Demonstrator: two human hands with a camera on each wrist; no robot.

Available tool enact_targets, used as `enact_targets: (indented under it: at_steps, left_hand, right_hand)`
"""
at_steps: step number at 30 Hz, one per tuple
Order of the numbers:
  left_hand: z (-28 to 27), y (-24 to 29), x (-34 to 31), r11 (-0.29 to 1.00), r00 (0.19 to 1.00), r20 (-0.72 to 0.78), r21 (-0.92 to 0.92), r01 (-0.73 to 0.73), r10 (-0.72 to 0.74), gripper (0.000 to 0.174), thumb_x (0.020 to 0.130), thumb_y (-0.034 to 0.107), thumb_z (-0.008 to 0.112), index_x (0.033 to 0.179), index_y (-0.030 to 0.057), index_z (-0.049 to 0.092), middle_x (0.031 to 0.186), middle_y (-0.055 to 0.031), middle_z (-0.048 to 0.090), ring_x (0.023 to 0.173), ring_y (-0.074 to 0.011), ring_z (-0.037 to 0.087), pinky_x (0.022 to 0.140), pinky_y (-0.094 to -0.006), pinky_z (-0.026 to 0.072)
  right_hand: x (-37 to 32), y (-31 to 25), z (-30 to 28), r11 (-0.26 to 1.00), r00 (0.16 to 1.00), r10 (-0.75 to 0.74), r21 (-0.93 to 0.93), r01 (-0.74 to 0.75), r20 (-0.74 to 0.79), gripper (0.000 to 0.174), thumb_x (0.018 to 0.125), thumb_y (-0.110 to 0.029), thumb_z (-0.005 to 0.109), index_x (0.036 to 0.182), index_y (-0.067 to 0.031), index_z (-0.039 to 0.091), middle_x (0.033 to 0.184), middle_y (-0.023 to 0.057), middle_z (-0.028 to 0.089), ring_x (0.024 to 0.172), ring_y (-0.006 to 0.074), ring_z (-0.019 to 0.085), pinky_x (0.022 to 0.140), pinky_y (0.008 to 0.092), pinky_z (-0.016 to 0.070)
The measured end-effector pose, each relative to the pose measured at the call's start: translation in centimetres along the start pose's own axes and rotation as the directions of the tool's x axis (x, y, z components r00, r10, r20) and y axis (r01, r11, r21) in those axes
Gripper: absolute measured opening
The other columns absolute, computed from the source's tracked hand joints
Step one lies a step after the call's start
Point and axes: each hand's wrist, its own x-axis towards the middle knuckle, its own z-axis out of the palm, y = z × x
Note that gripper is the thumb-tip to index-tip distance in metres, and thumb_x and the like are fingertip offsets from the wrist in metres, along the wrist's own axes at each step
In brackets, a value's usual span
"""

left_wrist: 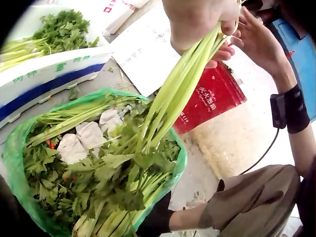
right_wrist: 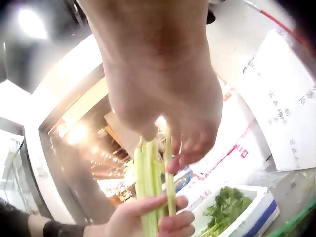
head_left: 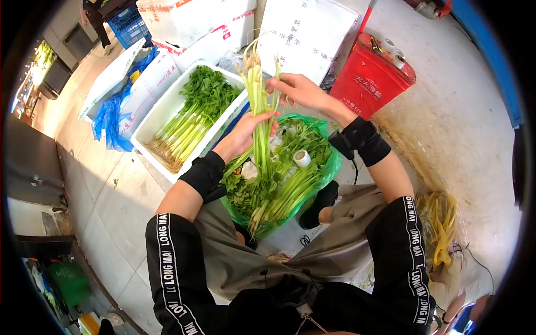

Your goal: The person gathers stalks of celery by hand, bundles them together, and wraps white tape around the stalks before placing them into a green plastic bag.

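A bunch of pale green celery stalks [head_left: 260, 95] stands upright, roots at the top, above a green plastic bag [head_left: 329, 167] of leafy greens. The left hand [head_left: 247, 133] grips the bunch around its middle; in the right wrist view its fingers [right_wrist: 175, 222] curl round the stalks. Beside the root end, the right hand [head_left: 301, 91] pinches one thin stalk [right_wrist: 170, 182] between thumb and fingers, slightly apart from the bunch. The bunch's leaves hang over the bag in the left wrist view.
Left of the bag, a white foam box [head_left: 142, 125] holds bundled celery. A white roll [head_left: 302, 158] lies on the greens. Behind are a red bin [head_left: 371, 78], a white foam lid [head_left: 307, 33] and more boxes. Blue plastic [head_left: 111, 120] hangs at the left, yellow netting [head_left: 438, 223] lies at the right.
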Motion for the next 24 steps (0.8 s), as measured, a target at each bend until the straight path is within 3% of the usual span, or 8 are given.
enact_targets:
  at_steps: [3, 4, 10, 14, 20, 22, 23, 24]
  left_hand:
    - [0.8, 0.4, -0.3, 1.000, 0.998, 0.057, 0.026, 0.003, -0.005, 0.038, 0.100, 0.034, 0.057, 0.120, 0.0015, 0.056, 0.090, -0.0063, 0.064, 0.082, -0.0156, 0.062, 0.076, -0.0315, 0.0527]
    - [0.8, 0.2, -0.3, 1.000, 0.996, 0.086, 0.027, -0.002, 0.000, 0.043, 0.101, 0.039, 0.055, 0.122, 0.0021, 0.054, 0.089, -0.0057, 0.063, 0.081, -0.0155, 0.061, 0.077, -0.0318, 0.0527]
    - [-0.5, -1.0, 0.1, 0.997, 0.999, 0.034, 0.071, 0.029, -0.032, 0.044, 0.101, 0.042, 0.054, 0.120, 0.0031, 0.053, 0.086, -0.0039, 0.060, 0.080, -0.0147, 0.060, 0.076, -0.0317, 0.0519]
    - [0.0, -0.9, -0.1, 0.997, 1.000, 0.006, 0.081, 0.002, -0.002, 0.041, 0.100, 0.041, 0.056, 0.118, 0.0040, 0.054, 0.084, -0.0029, 0.059, 0.078, -0.0140, 0.059, 0.073, -0.0307, 0.0498]
    - [1.5, 0.5, -1.2, 0.999, 0.999, 0.049, 0.042, -0.018, 0.016, 0.033, 0.099, 0.036, 0.059, 0.110, 0.0058, 0.056, 0.080, -0.0015, 0.057, 0.077, -0.0131, 0.058, 0.073, -0.0311, 0.0493]
    - [1.0, -0.5, -0.3, 0.999, 1.000, 0.004, 0.031, -0.031, 0.031, 0.031, 0.098, 0.036, 0.062, 0.103, 0.0060, 0.056, 0.077, -0.0008, 0.055, 0.074, -0.0125, 0.057, 0.071, -0.0313, 0.0489]
    - [0.7, -1.0, 0.1, 0.999, 0.998, -0.042, 0.018, -0.046, 0.046, 0.031, 0.096, 0.036, 0.064, 0.097, 0.0062, 0.057, 0.074, -0.0002, 0.054, 0.071, -0.0120, 0.056, 0.070, -0.0315, 0.0485]
    - [0.5, -1.3, 0.3, 0.999, 0.998, -0.043, 0.018, -0.043, 0.044, 0.031, 0.096, 0.036, 0.064, 0.097, 0.0062, 0.057, 0.074, -0.0002, 0.054, 0.071, -0.0120, 0.056, 0.070, -0.0315, 0.0485]
  right_hand:
    - [0.2, 0.7, 1.6, 0.994, 0.986, -0.074, -0.090, 0.060, -0.151, 0.037, 0.100, -0.033, 0.051, 0.102, -0.0012, 0.069, 0.081, 0.0076, 0.069, 0.063, 0.0142, 0.060, 0.061, 0.0319, 0.0494]
    - [0.3, 0.8, 1.9, 0.994, 0.980, -0.098, -0.074, 0.086, -0.176, 0.034, 0.099, -0.029, 0.052, 0.101, -0.0003, 0.069, 0.073, 0.0132, 0.065, 0.060, 0.0158, 0.059, 0.060, 0.0349, 0.0484]
    - [-0.3, 0.7, 2.3, 0.955, 0.983, -0.139, -0.280, 0.102, -0.117, 0.033, 0.100, -0.028, 0.050, 0.102, 0.0019, 0.065, 0.073, 0.0215, 0.062, 0.058, 0.0228, 0.060, 0.058, 0.0385, 0.0458]
    - [-0.6, 0.2, 2.6, 0.950, 0.982, -0.158, -0.288, 0.124, -0.099, 0.034, 0.101, -0.027, 0.049, 0.100, 0.0032, 0.063, 0.073, 0.0228, 0.061, 0.060, 0.0281, 0.061, 0.060, 0.0405, 0.0462]
    - [-0.6, -0.5, 2.8, 0.997, 0.999, 0.032, -0.071, -0.035, -0.034, 0.035, 0.101, -0.028, 0.048, 0.100, 0.0033, 0.062, 0.074, 0.0217, 0.064, 0.070, 0.0344, 0.065, 0.066, 0.0430, 0.0480]
    - [-0.1, 0.4, 2.8, 0.943, 0.972, -0.168, -0.313, 0.110, -0.163, 0.035, 0.100, -0.030, 0.051, 0.095, 0.0026, 0.062, 0.075, 0.0196, 0.066, 0.068, 0.0326, 0.065, 0.066, 0.0428, 0.0490]
    - [0.0, 0.9, 2.8, 0.944, 0.973, -0.166, -0.311, 0.109, -0.163, 0.035, 0.100, -0.030, 0.051, 0.095, 0.0026, 0.062, 0.075, 0.0196, 0.066, 0.068, 0.0326, 0.065, 0.066, 0.0428, 0.0490]
    - [-0.3, -0.2, 3.0, 0.948, 0.930, -0.196, -0.302, 0.098, -0.312, 0.036, 0.099, -0.032, 0.053, 0.092, 0.0024, 0.062, 0.075, 0.0192, 0.066, 0.068, 0.0325, 0.065, 0.066, 0.0429, 0.0490]
